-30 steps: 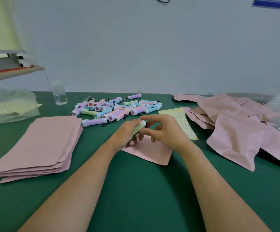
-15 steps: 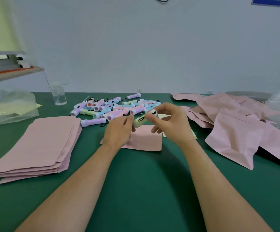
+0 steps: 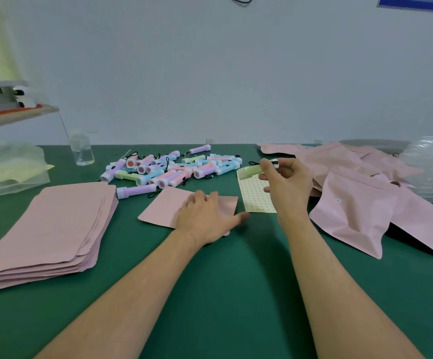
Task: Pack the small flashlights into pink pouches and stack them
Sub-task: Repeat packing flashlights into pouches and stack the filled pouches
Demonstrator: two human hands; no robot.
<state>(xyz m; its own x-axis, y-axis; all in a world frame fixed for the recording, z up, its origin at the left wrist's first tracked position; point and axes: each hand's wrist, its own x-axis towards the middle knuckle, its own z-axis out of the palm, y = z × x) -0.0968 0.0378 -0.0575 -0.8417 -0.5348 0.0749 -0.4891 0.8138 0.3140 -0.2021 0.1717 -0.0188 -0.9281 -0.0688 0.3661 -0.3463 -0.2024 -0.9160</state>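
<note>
Hands have split since the earlier frame: both were on the green flashlight (image 3: pixel 248 172) over the pouch. Now the left hand (image 3: pixel 205 217) has dropped onto the pink pouch (image 3: pixel 162 209), and the right hand (image 3: pixel 285 181) has carried the flashlight up and right.

Left hand lies flat on the pouch at frame centre, fingers mostly straight, thumb splayed right onto the table (image 3: pixel 236 281), gripping nothing. Right hand is right of centre, fingers curled and pinching the white end of the green flashlight. The flashlight is off the table above the top edge of the yellow dotted sticker sheet (image 3: pixel 254 196), black cord trailing up-left.

Flashlight pile (image 3: pixel 174 167) is upper centre, just behind the pouch. A lone purple flashlight (image 3: pixel 136 190) lies at its lower left. Stack of flat pouches (image 3: pixel 47 229) at left. Loose heap of pouches (image 3: pixel 360 203) at right. Clear bottle (image 3: pixel 82 151) upper left.
</note>
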